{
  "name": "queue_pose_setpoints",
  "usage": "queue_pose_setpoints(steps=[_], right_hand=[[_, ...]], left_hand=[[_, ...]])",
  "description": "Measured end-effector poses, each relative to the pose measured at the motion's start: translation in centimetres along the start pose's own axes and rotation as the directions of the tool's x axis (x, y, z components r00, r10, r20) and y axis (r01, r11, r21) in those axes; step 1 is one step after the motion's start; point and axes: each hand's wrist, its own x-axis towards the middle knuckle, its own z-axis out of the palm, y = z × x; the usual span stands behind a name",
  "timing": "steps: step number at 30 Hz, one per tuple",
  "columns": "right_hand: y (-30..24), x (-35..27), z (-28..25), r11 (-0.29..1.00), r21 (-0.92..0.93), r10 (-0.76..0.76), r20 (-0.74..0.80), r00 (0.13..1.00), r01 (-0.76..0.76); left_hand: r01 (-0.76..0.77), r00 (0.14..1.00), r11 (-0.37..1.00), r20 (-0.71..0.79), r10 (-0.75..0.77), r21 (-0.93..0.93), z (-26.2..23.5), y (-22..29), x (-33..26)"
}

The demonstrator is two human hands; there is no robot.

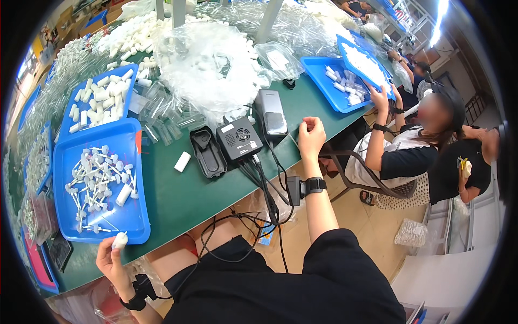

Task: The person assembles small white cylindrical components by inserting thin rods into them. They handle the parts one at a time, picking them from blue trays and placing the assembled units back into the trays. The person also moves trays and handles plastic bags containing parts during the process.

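My left hand (110,258) sits at the near edge of the green table (183,194), its fingers pinched on a small white cap (120,240). Just above it lies a blue tray (65,227) holding several white sprayer tops with thin tubes (97,181). My right hand (311,135) is raised over the table's right edge, fingers curled shut; whether anything small is in them I cannot tell. A dark band with a small device (305,187) is strapped on my right wrist, another on my left wrist (137,294).
A black box (239,139), a grey device (271,113) and a black open case (208,154) stand mid-table with cables hanging off the edge. A loose white cap (182,161), clear tubes (162,116), plastic bags (210,65) and more blue trays (100,100) lie beyond. Other people sit at right, one holding a blue tray (361,65).
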Motion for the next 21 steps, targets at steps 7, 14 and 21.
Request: queue_pose_setpoints(steps=[7, 14, 21], right_hand=[[0.0, 0.0, 0.0, 1.0, 0.006, 0.01, -0.001, 1.0, -0.01], [-0.2, -0.1, 0.0, 1.0, 0.015, 0.019, 0.003, 1.0, -0.019], [-0.2, -0.1, 0.1, 1.0, 0.008, 0.009, 0.002, 1.0, -0.009]], left_hand=[[0.005, 0.999, 0.999, -0.054, -0.008, -0.055, 0.6, 0.0, 0.0], [0.011, 0.998, 0.998, -0.067, -0.015, -0.064, 0.7, -0.4, -0.2], [0.018, 0.997, 0.989, -0.073, -0.029, -0.148, 0.8, -1.8, -0.5]])
